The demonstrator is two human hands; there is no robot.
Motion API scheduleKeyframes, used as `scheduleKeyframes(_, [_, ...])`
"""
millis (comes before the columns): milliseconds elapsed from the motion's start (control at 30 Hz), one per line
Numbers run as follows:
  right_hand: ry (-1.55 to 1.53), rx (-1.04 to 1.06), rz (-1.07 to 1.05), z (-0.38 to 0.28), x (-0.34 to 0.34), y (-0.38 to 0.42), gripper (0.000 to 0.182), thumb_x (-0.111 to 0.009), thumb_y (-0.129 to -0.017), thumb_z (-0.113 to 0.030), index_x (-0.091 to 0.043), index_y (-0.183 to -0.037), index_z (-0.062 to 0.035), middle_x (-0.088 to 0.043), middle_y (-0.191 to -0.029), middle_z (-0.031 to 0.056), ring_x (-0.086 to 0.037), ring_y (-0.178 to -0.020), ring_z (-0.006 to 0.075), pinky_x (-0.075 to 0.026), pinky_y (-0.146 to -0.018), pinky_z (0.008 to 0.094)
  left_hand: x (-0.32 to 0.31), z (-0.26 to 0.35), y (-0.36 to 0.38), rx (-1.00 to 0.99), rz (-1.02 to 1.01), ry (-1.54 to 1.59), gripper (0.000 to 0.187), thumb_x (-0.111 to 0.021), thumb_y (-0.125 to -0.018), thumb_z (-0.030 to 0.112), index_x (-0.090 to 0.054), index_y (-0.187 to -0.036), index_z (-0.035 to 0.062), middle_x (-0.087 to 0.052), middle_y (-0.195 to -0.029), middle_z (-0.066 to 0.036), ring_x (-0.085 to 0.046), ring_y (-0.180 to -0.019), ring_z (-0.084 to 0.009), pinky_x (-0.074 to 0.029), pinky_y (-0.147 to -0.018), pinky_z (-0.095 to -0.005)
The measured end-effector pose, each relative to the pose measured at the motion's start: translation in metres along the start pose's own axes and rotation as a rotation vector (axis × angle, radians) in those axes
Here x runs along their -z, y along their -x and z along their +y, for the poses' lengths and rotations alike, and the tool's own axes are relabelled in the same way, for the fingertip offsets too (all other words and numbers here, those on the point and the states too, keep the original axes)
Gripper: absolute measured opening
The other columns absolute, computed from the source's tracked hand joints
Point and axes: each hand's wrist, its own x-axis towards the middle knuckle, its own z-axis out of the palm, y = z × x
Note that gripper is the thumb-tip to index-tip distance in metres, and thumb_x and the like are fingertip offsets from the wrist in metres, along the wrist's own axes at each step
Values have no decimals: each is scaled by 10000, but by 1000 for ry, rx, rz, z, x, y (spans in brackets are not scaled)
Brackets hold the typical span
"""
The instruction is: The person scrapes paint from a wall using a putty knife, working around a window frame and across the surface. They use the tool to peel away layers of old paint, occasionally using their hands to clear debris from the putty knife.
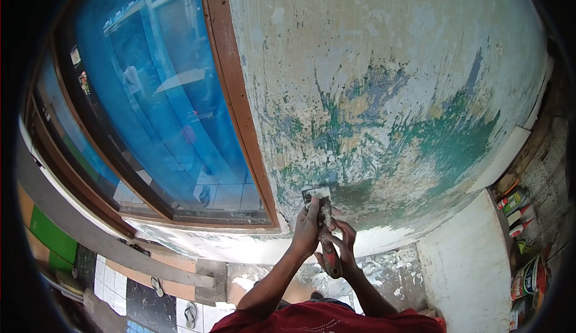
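Observation:
A scraper with a red and dark handle is held upright in front of the wall, its handle end pointing down toward me. White paste covers part of its dark blade. My left hand has its fingers around the blade side. My right hand is at the handle, fingers curled beside it; whether they grip it is hard to tell. Behind the hands, the wall shows peeling paint with green, bluish and cream patches.
A brown-framed window with blue behind the glass is at the left. Bottles and a labelled tub stand at the right, beyond a low white partition. Sandals and paint flakes lie on the floor.

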Motion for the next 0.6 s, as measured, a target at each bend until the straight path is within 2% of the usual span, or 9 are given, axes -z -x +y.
scheduleKeyframes(33, [-94,-90,-29,2,0,14,726,-749,-676,-73,-356,-1287,-67,-297,-1299,207,-360,-1214,384,-351,-988,449,2,0,0,-13,-31,-6,403,-414,-956,403,-528,-1004,20,-627,-817,-96,-589,-633,-144,-495,-553,-249])
scheduleKeyframes(100, [-638,-464,-144,2,-2,45,867,-759,-675,-100,-219,-1352,-46,-418,-1198,197,-434,-1149,329,-377,-951,466,-2,2,-5,-41,0,-29,456,-412,-948,439,-533,-1014,5,-638,-827,-97,-588,-629,-126,-492,-533,-261])
scheduleKeyframes(167, [-1038,-644,-141,-11,5,45,803,-694,-756,-142,-182,-1365,-37,-477,-1100,177,-512,-1029,289,-438,-869,448,-8,6,-10,-51,-1,-76,462,-405,-951,436,-530,-1025,-3,-639,-838,-107,-589,-633,-125,-493,-539,-264])
scheduleKeyframes(200, [-1237,-735,-136,-20,9,40,773,-662,-796,-163,-164,-1372,-32,-507,-1050,167,-551,-970,269,-469,-829,439,-15,9,-10,-51,42,-111,478,-389,-956,441,-561,-968,-5,-616,-732,-87,-536,-528,-109,-442,-467,-237])
scheduleKeyframes(300, [-961,-896,-91,-22,9,18,614,-531,-904,-167,-160,-1375,-33,-533,-911,132,-573,-705,197,-499,-617,330,-14,8,-17,-49,-110,-167,521,-373,-956,461,-593,-882,-5,-556,-603,-50,-452,-421,-91,-359,-394,-212])
scheduleKeyframes(333, [-828,-849,9,-22,1,10,462,-441,-954,-208,-275,-1337,-12,-513,-783,64,-477,-544,108,-391,-448,235,-26,8,-20,-83,-8,-179,564,-348,-965,460,-614,-794,-7,-473,-511,-8,-368,-362,-73,-282,-357,-203])
scheduleKeyframes(433, [-740,-837,153,-7,-5,-16,389,-439,-957,-251,-421,-1247,9,-464,-680,3,-425,-510,62,-326,-425,202,-37,16,-32,-206,-38,-237,543,-371,-959,460,-590,-805,-12,-472,-509,-22,-353,-366,-68,-256,-347,-194])
scheduleKeyframes(467, [-708,-803,205,-10,-6,-27,363,-425,-963,-276,-507,-1162,16,-419,-644,-26,-401,-513,38,-297,-426,191,-42,23,-35,-195,-31,-238,540,-366,-964,451,-594,-825,-19,-488,-523,-27,-339,-374,-59,-258,-352,-193])
scheduleKeyframes(600, [-657,-799,189,3,-13,-19,373,-425,-961,-272,-498,-1177,24,-448,-632,-18,-414,-500,42,-314,-428,199,-40,17,-41,-203,20,-286,537,-362,-967,443,-599,-859,-26,-515,-542,-38,-354,-385,-57,-276,-359,-193])
